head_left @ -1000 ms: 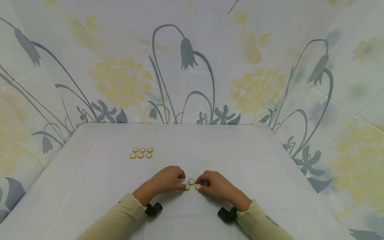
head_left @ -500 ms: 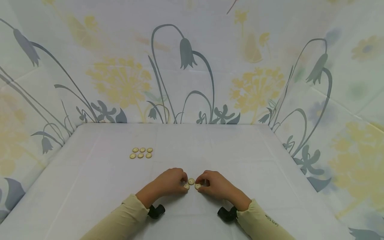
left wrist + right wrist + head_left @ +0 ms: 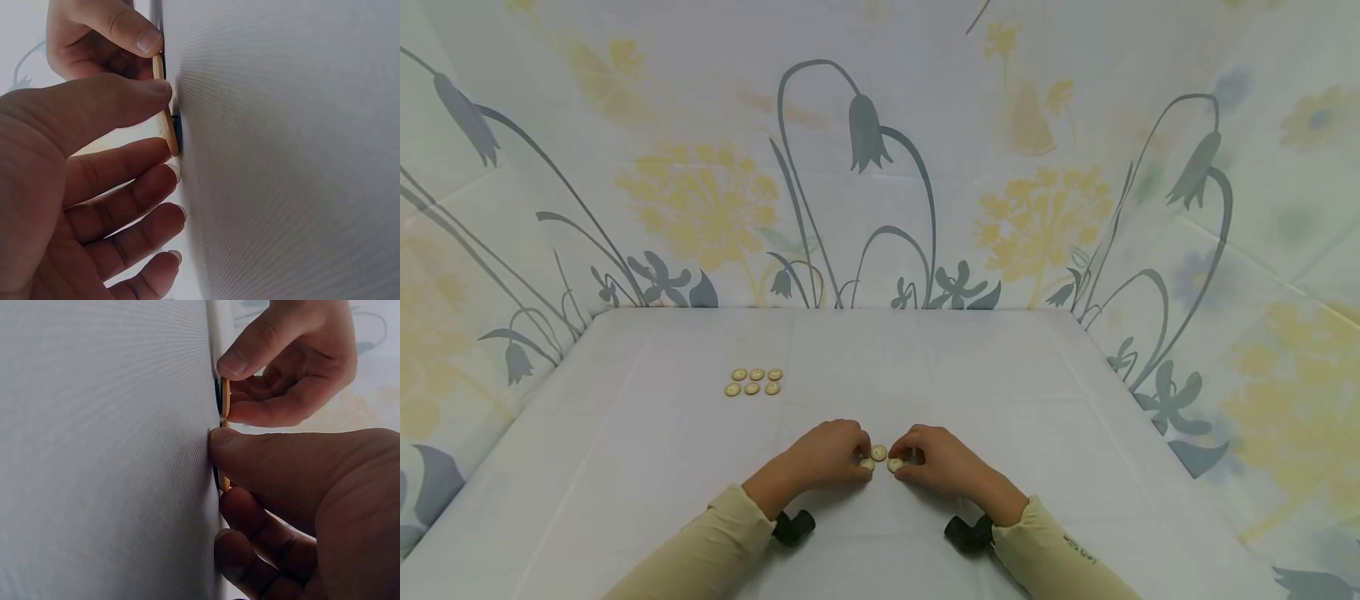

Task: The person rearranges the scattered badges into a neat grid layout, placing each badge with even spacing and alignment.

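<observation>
Three small round wooden discs with faint dark markings form a triangle on the white table in the head view. My left hand (image 3: pixel 829 452) pinches the left disc (image 3: pixel 867 464) at its edge between thumb and index finger; the left wrist view shows this disc (image 3: pixel 167 131) edge-on, close to the cloth. My right hand (image 3: pixel 943 462) pinches the right disc (image 3: pixel 895 465) by its edges, with the thumb nearest me. In the right wrist view that disc (image 3: pixel 225 480) is partly hidden by the thumb. Just beyond and between them lies the third disc (image 3: pixel 878 452), beside both hands' fingertips.
Farther left on the white-covered table (image 3: pixel 1000 375), several similar discs (image 3: pixel 752 382) lie in two neat rows. Flower-printed cloth (image 3: pixel 865 217) rises behind the table and along both sides. Black devices (image 3: pixel 793 528) sit under both wrists.
My left hand has closed its index finger onto the left disc and nudged it slightly. The right hand stays at its disc, and the rows have not changed.
</observation>
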{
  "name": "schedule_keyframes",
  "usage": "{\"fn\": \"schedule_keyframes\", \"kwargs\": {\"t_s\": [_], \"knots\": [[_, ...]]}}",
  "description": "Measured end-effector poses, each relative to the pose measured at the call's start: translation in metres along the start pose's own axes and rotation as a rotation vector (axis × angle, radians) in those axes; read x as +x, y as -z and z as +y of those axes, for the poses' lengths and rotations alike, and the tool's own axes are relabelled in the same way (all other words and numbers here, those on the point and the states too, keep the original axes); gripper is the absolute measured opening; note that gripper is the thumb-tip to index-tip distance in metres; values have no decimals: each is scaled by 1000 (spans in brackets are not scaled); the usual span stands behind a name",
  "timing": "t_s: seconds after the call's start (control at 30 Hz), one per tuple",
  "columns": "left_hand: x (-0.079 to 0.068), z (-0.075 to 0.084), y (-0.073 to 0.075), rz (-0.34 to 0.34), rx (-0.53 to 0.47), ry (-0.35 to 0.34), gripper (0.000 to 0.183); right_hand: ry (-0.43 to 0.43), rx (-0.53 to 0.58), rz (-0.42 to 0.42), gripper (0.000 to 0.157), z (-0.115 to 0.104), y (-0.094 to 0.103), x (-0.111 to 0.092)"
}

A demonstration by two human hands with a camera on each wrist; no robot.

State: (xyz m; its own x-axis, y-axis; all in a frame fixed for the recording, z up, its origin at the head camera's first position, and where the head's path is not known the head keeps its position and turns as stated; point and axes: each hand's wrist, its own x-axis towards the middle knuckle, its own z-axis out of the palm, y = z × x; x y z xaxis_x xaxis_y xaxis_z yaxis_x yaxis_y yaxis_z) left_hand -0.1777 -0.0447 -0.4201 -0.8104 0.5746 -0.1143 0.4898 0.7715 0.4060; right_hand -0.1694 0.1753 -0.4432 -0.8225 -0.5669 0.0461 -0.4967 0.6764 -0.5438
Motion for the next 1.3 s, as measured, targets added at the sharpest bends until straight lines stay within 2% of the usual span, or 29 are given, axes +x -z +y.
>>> {"fn": "schedule_keyframes", "kwargs": {"t_s": [0.57,0.83,1.3], "knots": [[4,-7,-3,-28,-84,29,15,10,2,1,19,2,-2,1],[-1,-12,-2,16,-93,-2,13,7,-6,6,19,1,-1,0],[-8,-24,5,62,-85,43,10,-9,1,15,20,1,-2,0]]}}
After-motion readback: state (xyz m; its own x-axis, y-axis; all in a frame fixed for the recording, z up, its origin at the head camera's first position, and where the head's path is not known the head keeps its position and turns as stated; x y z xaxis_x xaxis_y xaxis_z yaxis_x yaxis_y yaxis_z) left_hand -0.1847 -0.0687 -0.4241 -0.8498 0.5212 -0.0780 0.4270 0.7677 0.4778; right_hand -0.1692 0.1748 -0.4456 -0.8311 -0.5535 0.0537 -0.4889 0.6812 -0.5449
